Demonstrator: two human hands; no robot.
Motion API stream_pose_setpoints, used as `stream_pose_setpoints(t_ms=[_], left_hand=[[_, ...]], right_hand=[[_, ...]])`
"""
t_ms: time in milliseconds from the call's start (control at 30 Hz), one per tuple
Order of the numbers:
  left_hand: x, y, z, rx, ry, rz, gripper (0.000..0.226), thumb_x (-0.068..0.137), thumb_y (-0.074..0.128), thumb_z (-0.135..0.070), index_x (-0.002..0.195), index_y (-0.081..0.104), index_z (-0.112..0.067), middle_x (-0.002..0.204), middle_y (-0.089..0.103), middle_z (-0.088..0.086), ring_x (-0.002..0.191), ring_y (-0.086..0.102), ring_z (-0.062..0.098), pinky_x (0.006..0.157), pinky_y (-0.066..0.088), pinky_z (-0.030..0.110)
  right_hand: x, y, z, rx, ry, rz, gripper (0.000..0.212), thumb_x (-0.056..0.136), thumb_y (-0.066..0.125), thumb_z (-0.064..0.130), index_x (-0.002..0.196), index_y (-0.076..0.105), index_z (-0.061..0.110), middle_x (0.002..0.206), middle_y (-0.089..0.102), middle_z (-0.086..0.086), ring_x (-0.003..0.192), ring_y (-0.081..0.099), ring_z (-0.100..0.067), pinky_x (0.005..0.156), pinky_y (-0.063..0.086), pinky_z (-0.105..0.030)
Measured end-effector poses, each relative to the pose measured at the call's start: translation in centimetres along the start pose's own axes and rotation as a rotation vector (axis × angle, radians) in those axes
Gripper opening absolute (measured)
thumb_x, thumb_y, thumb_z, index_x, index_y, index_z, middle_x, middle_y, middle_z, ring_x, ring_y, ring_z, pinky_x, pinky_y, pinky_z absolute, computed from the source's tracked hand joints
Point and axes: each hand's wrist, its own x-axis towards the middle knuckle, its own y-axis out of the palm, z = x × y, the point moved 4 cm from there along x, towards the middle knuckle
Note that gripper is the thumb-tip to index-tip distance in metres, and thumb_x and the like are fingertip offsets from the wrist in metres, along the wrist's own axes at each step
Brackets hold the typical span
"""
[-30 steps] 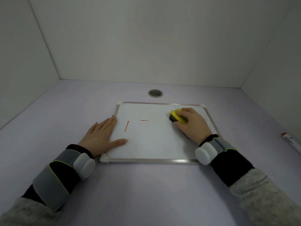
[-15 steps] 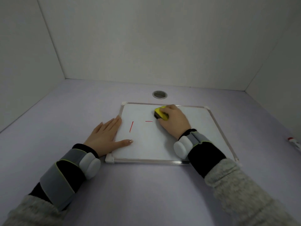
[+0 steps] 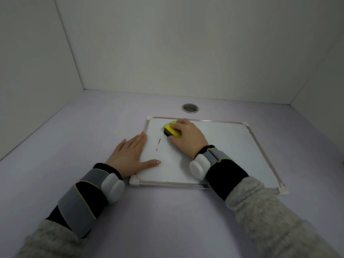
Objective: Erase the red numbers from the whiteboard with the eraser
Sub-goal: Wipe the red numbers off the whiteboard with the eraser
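A white whiteboard (image 3: 232, 151) with a metal frame lies flat on the lilac table. One short red stroke (image 3: 158, 144) shows near its left side. My right hand (image 3: 188, 138) grips a yellow eraser (image 3: 172, 129) with a black base, pressed on the board's upper left part, just up and right of the red stroke. My left hand (image 3: 128, 155) lies flat with fingers spread over the board's left edge, its thumb resting on the white surface.
A round metal grommet (image 3: 190, 108) sits in the table behind the board. Grey walls close the space at the back and both sides. A small red object (image 3: 343, 161) shows at the right image edge.
My right hand has slid the eraser leftward across the board. The short horizontal red mark is gone; only the vertical stroke shows. My left hand stays put.
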Motion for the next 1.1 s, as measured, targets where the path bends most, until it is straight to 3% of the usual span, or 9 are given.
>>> stream_pose_setpoints(t_ms=[133,200,300,500,667,933,1100], left_hand=[[0.0,0.0,0.0,0.001,0.011,-0.006,0.126,0.042,0.010,-0.092,0.144,-0.010,-0.021,0.157,-0.011,-0.006,0.143,-0.006,0.006,0.118,-0.005,0.033],[0.1,0.0,0.1,0.000,0.007,-0.010,0.120,0.048,0.013,-0.089,0.144,-0.010,-0.020,0.157,-0.011,-0.006,0.143,-0.006,0.006,0.118,-0.005,0.033],[0.0,0.0,0.1,0.001,0.009,-0.011,0.112,0.057,0.018,-0.085,0.144,-0.011,-0.020,0.157,-0.012,-0.005,0.143,-0.006,0.006,0.117,-0.005,0.032],[0.1,0.1,0.0,-0.007,0.019,-0.028,0.123,0.044,0.010,-0.090,0.144,-0.009,-0.022,0.158,-0.009,-0.007,0.143,-0.004,0.005,0.117,-0.005,0.032],[0.0,0.0,0.0,-0.020,0.024,-0.039,0.134,0.033,0.002,-0.097,0.144,-0.009,-0.022,0.158,-0.008,-0.007,0.143,-0.004,0.005,0.117,-0.004,0.032],[-0.1,0.0,0.0,-0.014,0.001,-0.011,0.100,0.073,0.031,-0.077,0.144,-0.010,-0.020,0.157,-0.010,-0.006,0.143,-0.006,0.005,0.117,-0.006,0.031],[0.0,0.0,0.2,-0.008,0.004,-0.013,0.097,0.075,0.033,-0.072,0.144,-0.012,-0.020,0.157,-0.011,-0.006,0.143,-0.005,0.005,0.117,-0.006,0.031]], right_hand=[[2.5,-0.3,-0.7,-0.019,0.061,-0.012,0.038,0.080,0.055,0.021,0.118,0.054,0.016,0.130,0.047,-0.012,0.117,0.045,-0.032,0.097,0.039,-0.038],[2.7,0.0,-0.4,-0.030,0.053,-0.008,0.039,0.080,0.054,0.022,0.119,0.054,0.017,0.131,0.047,-0.011,0.118,0.045,-0.031,0.096,0.039,-0.038],[1.5,0.8,0.7,-0.015,-0.026,0.040,0.041,0.080,0.056,0.024,0.120,0.053,0.018,0.134,0.045,-0.010,0.120,0.044,-0.029,0.098,0.039,-0.038],[-2.5,1.9,3.1,-0.005,-0.200,0.119,0.045,0.080,0.059,0.030,0.123,0.051,0.023,0.139,0.043,-0.005,0.123,0.043,-0.026,0.100,0.039,-0.042],[-3.2,2.3,3.2,0.011,-0.189,0.084,0.042,0.080,0.058,0.029,0.122,0.052,0.024,0.139,0.044,-0.004,0.120,0.045,-0.027,0.097,0.040,-0.040],[0.1,0.2,-0.1,-0.025,0.027,-0.028,0.034,0.080,0.055,0.025,0.113,0.057,0.018,0.132,0.047,-0.007,0.117,0.045,-0.030,0.092,0.040,-0.039],[-1.5,-2.9,-4.5,-0.012,0.149,-0.102,0.035,0.079,0.057,0.026,0.113,0.058,0.018,0.133,0.048,-0.008,0.116,0.047,-0.031,0.097,0.040,-0.038]])
